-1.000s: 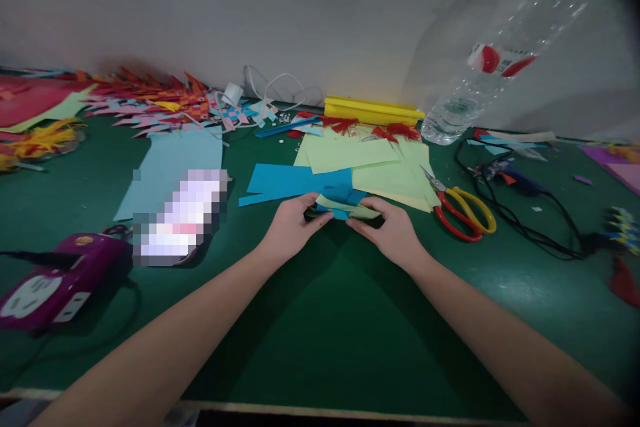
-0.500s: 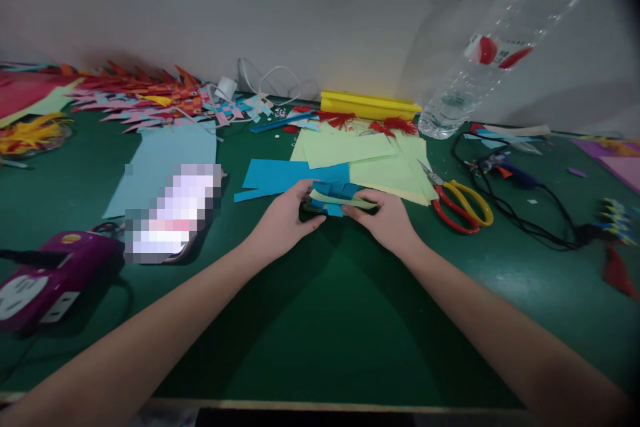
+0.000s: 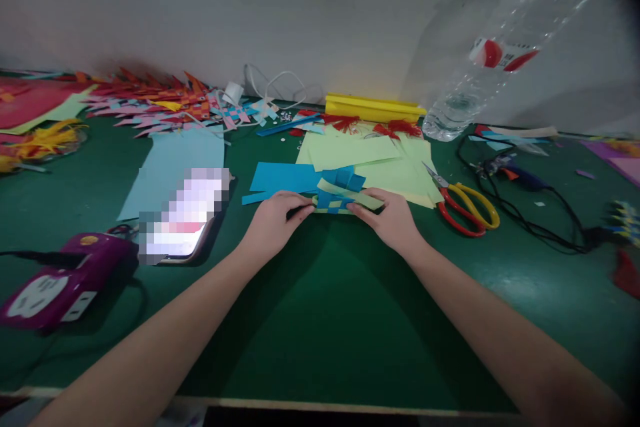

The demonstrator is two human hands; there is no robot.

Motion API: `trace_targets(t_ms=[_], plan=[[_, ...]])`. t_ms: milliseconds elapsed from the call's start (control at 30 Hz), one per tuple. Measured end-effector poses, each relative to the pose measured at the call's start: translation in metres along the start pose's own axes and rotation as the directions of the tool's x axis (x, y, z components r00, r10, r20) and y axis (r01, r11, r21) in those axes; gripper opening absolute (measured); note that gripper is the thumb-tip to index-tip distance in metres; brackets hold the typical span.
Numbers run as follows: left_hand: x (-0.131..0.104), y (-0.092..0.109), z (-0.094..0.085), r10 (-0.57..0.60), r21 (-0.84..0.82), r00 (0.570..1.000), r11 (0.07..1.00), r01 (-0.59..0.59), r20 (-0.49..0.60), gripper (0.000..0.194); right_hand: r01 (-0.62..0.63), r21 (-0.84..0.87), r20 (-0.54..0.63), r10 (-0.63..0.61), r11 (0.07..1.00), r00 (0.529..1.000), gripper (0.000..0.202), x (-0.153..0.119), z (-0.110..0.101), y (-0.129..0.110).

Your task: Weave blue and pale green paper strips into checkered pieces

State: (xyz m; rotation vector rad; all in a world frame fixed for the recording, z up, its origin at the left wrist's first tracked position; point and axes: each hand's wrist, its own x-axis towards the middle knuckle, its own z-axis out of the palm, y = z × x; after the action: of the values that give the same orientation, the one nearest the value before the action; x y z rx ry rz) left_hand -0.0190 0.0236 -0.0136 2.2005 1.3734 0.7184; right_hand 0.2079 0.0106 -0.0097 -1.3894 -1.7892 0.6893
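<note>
One woven paper piece, blue and pale green, at the bench centre, before the blue paper; long axis left to right, loose blue ends pointing away; left hand and right hand, each pinching one end, likely to stop strips slipping; scissors, right, handles nearer, presumably for easy reach
</note>
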Motion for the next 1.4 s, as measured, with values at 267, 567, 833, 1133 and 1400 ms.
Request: trace_targets(t_ms=[267, 567, 833, 1133, 1400], plan=[[0.0025, -0.0038, -0.0033, 0.064, 0.018, 0.997, 0.998, -0.064, 0.036, 0.016, 0.025, 0.022, -0.005, -0.025, 0.999, 1.0, 0.018, -0.0038, 0.0014, 0.0044], [0.0017, 0.0012, -0.0068, -0.055, 0.061, 0.998, 0.997, 0.054, 0.013, 0.018, 0.062, 0.055, -0.008, -0.062, 0.997, 0.998, 0.019, -0.0017, 0.0025, 0.006], [0.0022, -0.0049, -0.0054, -0.022, 0.096, 0.998, 0.995, 0.016, 0.066, 0.015, 0.035, 0.046, 0.027, -0.036, 0.998, 0.999, 0.022, -0.0026, 0.0012, 0.0026], [0.0031, -0.0006, -0.0017, -0.01, 0.068, 0.997, 0.998, 0.005, 0.076, 0.013, 0.056, 0.063, -0.017, -0.055, 0.996, 0.998, 0.02, -0.0027, 0.0018, 0.0042], [0.003, -0.0012, -0.0015, 0.009, 0.076, 0.997, 0.997, -0.015, 0.083, 0.015, 0.03, 0.028, -0.107, -0.026, 0.999, 0.994, 0.027, -0.0042, 0.0021, 0.0032]])
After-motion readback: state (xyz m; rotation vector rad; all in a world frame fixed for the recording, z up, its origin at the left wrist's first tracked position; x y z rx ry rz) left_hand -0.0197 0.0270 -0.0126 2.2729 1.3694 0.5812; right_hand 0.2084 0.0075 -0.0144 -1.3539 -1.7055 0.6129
